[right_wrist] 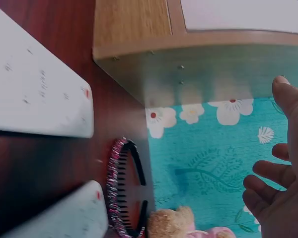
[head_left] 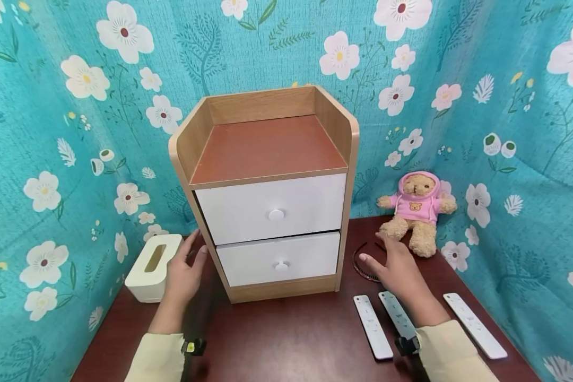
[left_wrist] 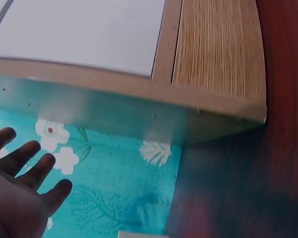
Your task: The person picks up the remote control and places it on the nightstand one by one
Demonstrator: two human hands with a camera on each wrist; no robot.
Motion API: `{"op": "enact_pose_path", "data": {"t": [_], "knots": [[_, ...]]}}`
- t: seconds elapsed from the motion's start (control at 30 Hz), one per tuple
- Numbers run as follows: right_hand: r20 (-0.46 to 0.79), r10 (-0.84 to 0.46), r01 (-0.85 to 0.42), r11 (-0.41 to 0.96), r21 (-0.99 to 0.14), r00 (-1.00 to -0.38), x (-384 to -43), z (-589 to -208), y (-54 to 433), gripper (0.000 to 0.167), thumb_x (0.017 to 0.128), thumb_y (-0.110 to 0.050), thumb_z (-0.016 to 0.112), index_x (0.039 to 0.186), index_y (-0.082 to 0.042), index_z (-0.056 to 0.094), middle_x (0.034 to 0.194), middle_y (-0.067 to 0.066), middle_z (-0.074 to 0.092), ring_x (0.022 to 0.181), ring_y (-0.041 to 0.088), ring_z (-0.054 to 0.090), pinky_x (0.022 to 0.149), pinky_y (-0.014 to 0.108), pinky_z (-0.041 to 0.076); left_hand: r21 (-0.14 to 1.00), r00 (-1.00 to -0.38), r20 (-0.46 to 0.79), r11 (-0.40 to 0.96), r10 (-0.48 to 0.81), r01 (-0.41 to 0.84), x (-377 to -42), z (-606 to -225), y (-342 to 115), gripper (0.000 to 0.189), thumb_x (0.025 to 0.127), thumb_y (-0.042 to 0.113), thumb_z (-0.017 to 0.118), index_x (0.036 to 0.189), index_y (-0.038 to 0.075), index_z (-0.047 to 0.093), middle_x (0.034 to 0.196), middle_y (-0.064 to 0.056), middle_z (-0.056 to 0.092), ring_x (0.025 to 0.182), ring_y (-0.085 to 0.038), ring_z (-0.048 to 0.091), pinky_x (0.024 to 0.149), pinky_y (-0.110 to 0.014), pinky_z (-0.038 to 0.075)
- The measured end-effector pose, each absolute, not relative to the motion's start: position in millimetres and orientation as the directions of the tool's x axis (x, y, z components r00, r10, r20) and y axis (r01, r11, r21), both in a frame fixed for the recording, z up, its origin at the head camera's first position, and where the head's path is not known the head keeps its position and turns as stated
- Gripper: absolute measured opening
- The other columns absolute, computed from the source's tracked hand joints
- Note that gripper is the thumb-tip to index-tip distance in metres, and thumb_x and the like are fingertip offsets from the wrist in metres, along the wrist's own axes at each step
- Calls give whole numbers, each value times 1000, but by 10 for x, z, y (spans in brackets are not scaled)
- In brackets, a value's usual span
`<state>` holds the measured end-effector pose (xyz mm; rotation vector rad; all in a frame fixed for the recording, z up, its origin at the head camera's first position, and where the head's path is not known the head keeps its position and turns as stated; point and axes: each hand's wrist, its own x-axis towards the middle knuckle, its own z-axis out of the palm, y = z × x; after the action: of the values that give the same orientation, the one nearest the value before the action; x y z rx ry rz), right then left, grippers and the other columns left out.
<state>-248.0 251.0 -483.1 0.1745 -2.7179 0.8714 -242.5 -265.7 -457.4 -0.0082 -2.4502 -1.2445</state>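
Note:
A small wood-trimmed cabinet (head_left: 267, 151) with two white drawers stands in the middle of the table. Both drawers, the upper (head_left: 272, 207) and the lower (head_left: 279, 260), have round white knobs and sit in the frame. My left hand (head_left: 183, 273) is spread beside the cabinet's left side, between it and a cream tissue box (head_left: 145, 284). In the left wrist view its fingers (left_wrist: 44, 168) are spread and hold nothing. To the right of the cabinet, my right hand (head_left: 401, 270) hovers over the table with fingers extended and nothing in its grasp.
A dark toothed headband (right_wrist: 116, 183) lies right of the cabinet. Behind it a teddy bear (head_left: 415, 207) in a pink hoodie leans on the flowered curtain (head_left: 267, 48). White remotes lie at the front right: one left (head_left: 372, 326), one under my right wrist (head_left: 396, 313), one right (head_left: 475, 324).

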Motion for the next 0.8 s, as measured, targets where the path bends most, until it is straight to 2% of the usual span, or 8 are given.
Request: {"op": "enact_pose_path", "data": {"t": [0.07, 0.13, 0.27, 0.37, 0.43, 0.53, 0.63, 0.8], "knots": [[284, -14, -180, 801, -571, -959, -2427, -4867, 2495, 88, 105, -61, 65, 164, -1, 40, 160, 31, 50, 146, 55, 46, 114, 75, 40, 810, -920, 354, 548, -170, 211, -2410, -4583, -2619, 60, 114, 38, 57, 168, 16, 44, 167, -18, 51, 152, -40, 51, 124, -54, 43], [270, 4, -160, 797, -582, -963, -2372, -4896, 2485, 87, 105, -61, 66, 163, 0, 40, 155, 30, 55, 141, 55, 51, 110, 75, 44, 832, -913, 371, 496, -168, 247, -2402, -4591, -2581, 57, 115, 32, 56, 167, 12, 45, 166, -17, 53, 152, -37, 51, 124, -37, 42], [255, 24, -135, 799, -586, -967, -2262, -4951, 2453, 85, 105, -59, 67, 162, -1, 41, 148, 28, 60, 131, 53, 60, 101, 71, 50, 853, -899, 404, 424, -170, 303, -2391, -4617, -2519, 55, 114, 25, 55, 164, 5, 47, 166, -19, 52, 155, -36, 47, 114, -11, 33], [260, 35, -129, 799, -587, -965, -2171, -5006, 2425, 83, 105, -56, 69, 160, 0, 43, 146, 28, 62, 120, 48, 66, 94, 67, 55, 853, -883, 431, 403, -186, 331, -2386, -4643, -2482, 53, 113, 21, 55, 161, 0, 49, 164, -22, 52, 154, -37, 46, 111, -8, 32], [263, 51, -120, 795, -594, -963, -2106, -5052, 2406, 82, 105, -55, 70, 159, 1, 44, 144, 27, 64, 115, 45, 69, 91, 64, 56, 849, -872, 452, 392, -187, 356, -2382, -4654, -2451, 51, 112, 17, 56, 159, -1, 52, 161, -24, 55, 150, -33, 50, 110, -8, 34], [262, 85, -95, 791, -605, -961, -2007, -5109, 2370, 80, 104, -54, 72, 156, 1, 46, 139, 25, 69, 110, 43, 71, 88, 62, 56, 840, -860, 480, 371, -172, 395, -2373, -4650, -2386, 49, 110, 11, 57, 157, 1, 56, 153, -24, 63, 136, -17, 60, 106, -9, 41], [262, 113, -71, 794, -603, -959, -1927, -5149, 2328, 78, 103, -53, 74, 154, 0, 48, 132, 22, 74, 106, 41, 72, 87, 61, 55, 840, -855, 490, 354, -168, 412, -2362, -4635, -2326, 49, 109, 11, 60, 158, 5, 57, 144, -23, 69, 120, 0, 63, 99, -8, 46], [230, 143, -18, 813, -582, -963, -1796, -5177, 2255, 76, 101, -53, 76, 150, 0, 51, 127, 20, 76, 109, 42, 72, 90, 62, 55, 849, -862, 471, 363, -188, 384, -2350, -4626, -2283, 51, 109, 15, 64, 159, 6, 56, 142, -23, 70, 115, 7, 62, 97, -6, 46]]}}
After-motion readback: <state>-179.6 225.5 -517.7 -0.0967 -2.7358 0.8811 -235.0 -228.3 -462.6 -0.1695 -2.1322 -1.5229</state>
